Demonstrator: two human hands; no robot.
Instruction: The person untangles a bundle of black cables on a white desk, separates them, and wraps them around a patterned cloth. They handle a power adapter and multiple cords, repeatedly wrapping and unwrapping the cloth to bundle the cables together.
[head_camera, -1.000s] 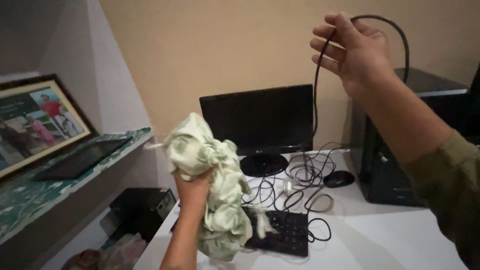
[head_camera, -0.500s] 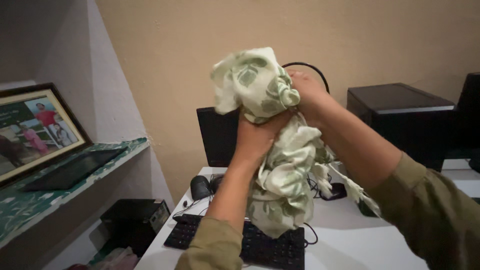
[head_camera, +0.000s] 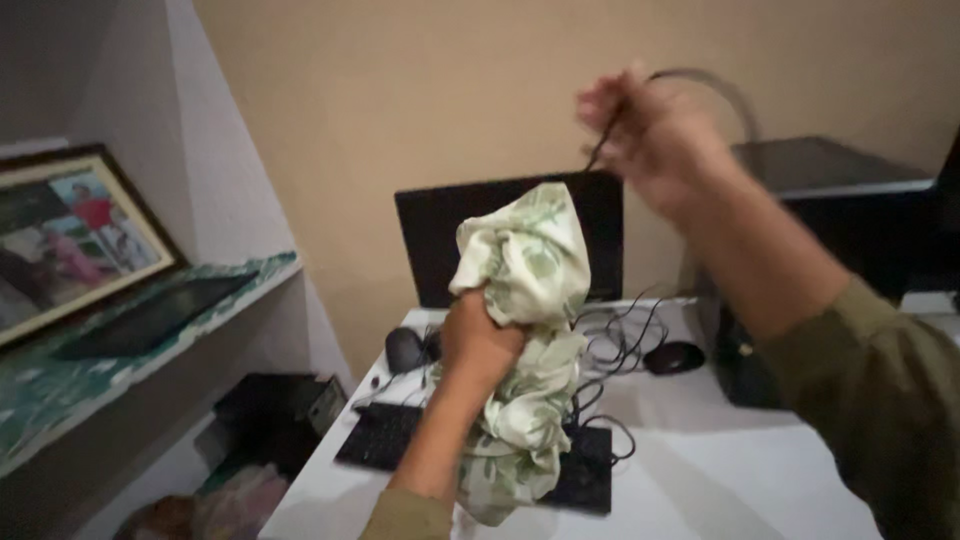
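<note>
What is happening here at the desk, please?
A person stands at a white desk. The left hand grips a bunched pale cloth with green leaf print, held up in front of a dark monitor. The right hand, raised higher and blurred, holds a black cable that loops over it. On the desk lie a black keyboard, a tangle of wires and a mouse; a dark computer tower stands at the right.
</note>
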